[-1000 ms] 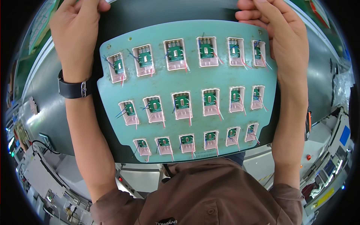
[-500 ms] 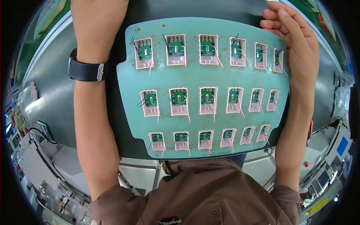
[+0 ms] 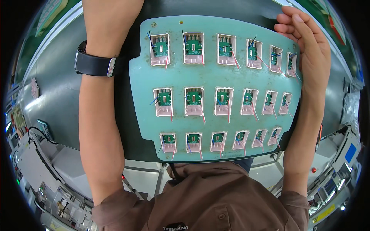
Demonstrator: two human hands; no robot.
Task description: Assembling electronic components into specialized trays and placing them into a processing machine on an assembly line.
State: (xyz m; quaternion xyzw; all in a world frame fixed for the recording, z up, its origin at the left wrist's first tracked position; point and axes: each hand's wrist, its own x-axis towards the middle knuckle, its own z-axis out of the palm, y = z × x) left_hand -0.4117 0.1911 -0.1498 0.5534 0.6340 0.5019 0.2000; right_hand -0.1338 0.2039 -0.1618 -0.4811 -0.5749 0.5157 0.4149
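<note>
A pale green fixture board (image 3: 216, 79) lies on the dark worktop in front of me. It carries three rows of white plastic housings (image 3: 160, 111). Inside each sits a small green circuit board (image 3: 194, 46), with thin red, white, blue or dark wires sticking out. My right hand (image 3: 310, 46) lies against the board's right edge, fingers loosely curved and apart from the wires, apparently gripping nothing. Past the board's far left corner, my left hand (image 3: 111, 19) runs out of the upper edge, so its fingers are hidden. A black watch (image 3: 94, 64) is on that wrist.
The dark worktop (image 3: 54, 111) extends left of the board, with a small pinkish piece (image 3: 35, 87) on it. Grey machine parts (image 3: 38, 161) stand at lower left, and more equipment (image 3: 335, 173) at lower right. A clear plastic bag (image 3: 350, 104) hangs at far right.
The fixture board has shifted a little to the right and slightly away from me. My left forearm and hand have moved right too, while my right hand has moved only slightly right.
</note>
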